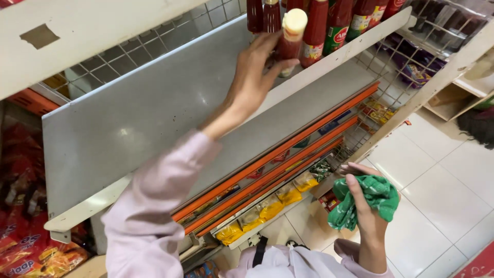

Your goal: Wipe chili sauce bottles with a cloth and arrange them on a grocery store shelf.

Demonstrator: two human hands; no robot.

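Red sauce bottle (291, 38) with a cream cap, top middle on the grey metal shelf (134, 118), is gripped by the left hand (254, 72), while the right hand (366, 208) squeezes a crumpled green cloth (378, 195) at lower right.

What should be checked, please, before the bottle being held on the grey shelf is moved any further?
1. Left hand wrapped around the cream-capped bottle: ok.
2. Bottle upright: ok, slightly tilted.
3. Cap seated on the bottle: ok.
4. Gap to the neighbouring red bottles: not ok, they stand right against it.
5. Grey shelf bare beside the hand: ok.
6. Right hand free: not ok, it holds a green cloth.
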